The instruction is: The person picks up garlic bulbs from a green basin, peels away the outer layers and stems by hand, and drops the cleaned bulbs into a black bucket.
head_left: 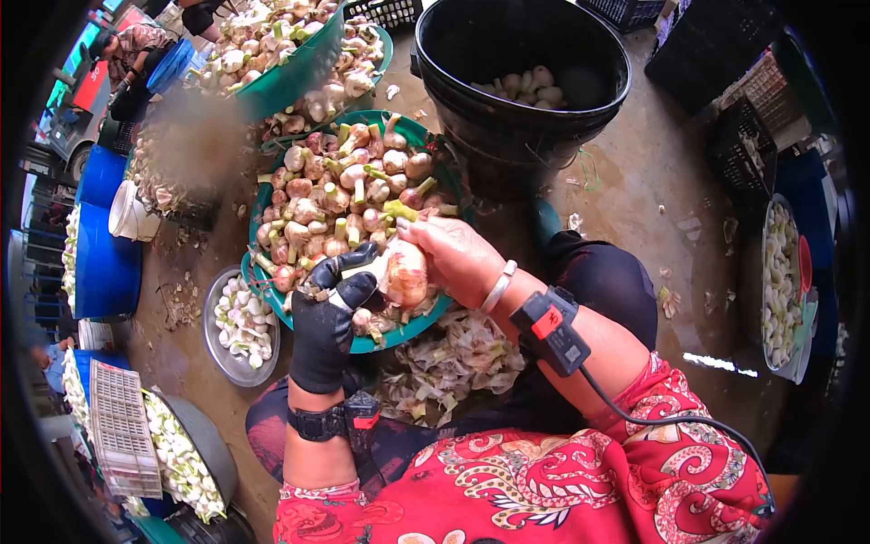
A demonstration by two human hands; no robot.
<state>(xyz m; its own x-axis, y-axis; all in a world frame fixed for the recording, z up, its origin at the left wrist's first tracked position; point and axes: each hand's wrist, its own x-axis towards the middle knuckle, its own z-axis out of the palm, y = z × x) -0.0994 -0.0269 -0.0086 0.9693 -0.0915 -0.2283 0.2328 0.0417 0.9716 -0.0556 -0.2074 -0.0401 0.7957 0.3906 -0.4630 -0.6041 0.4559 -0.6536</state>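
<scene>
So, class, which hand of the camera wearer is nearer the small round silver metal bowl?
Left. The black-gloved left hand is just right of the bowl in the picture; the bare right hand is farther right, beyond the held pinkish-white garlic bulb.

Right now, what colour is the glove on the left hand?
Black; the glove shows best in the head view.

Blue tub [107,272] sits far left, white bucket [129,219] beside it; over right, black crate [741,150]; top left, a person [138,43] in patterned clothing!
</scene>
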